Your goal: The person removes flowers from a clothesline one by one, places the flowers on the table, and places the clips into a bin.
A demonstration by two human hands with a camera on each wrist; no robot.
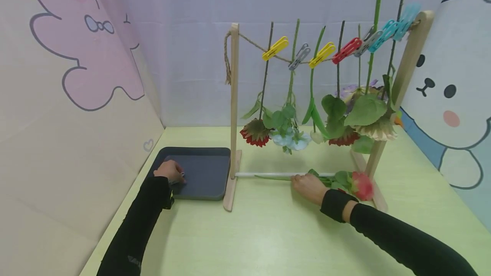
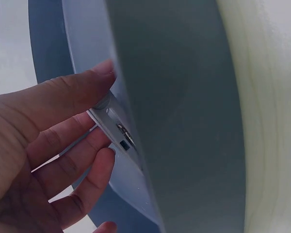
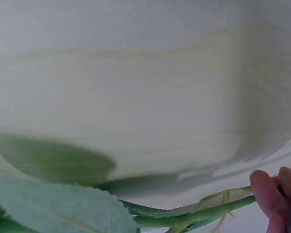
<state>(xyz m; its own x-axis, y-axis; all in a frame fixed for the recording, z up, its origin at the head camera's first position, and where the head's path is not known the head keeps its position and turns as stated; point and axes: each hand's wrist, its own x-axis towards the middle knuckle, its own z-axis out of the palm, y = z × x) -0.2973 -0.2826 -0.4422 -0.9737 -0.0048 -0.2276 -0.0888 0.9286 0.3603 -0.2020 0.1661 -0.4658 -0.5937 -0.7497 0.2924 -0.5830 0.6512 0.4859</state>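
Note:
My left hand (image 1: 170, 171) is down in the dark grey tray (image 1: 218, 196) at the left. In the left wrist view its thumb and fingers pinch a grey clothespin (image 2: 117, 132) with a metal spring, partly hidden by the tray wall. My right hand (image 1: 309, 188) is low at the rack's white bottom bar (image 1: 264, 174). It pinches the green stem (image 3: 203, 213) of a pink-red flower (image 1: 362, 185) that lies along the bar, head to the right. The flower's leaves (image 3: 63, 206) show at the lower left of the right wrist view.
A wooden rack (image 1: 235, 105) stands on the table, with a twine line (image 1: 251, 41) between its posts. Several flowers, including a dark red one (image 1: 256, 133) and a pale blue one (image 1: 291, 139), hang head-down from yellow, grey, red and blue clothespins. Curtains surround the table.

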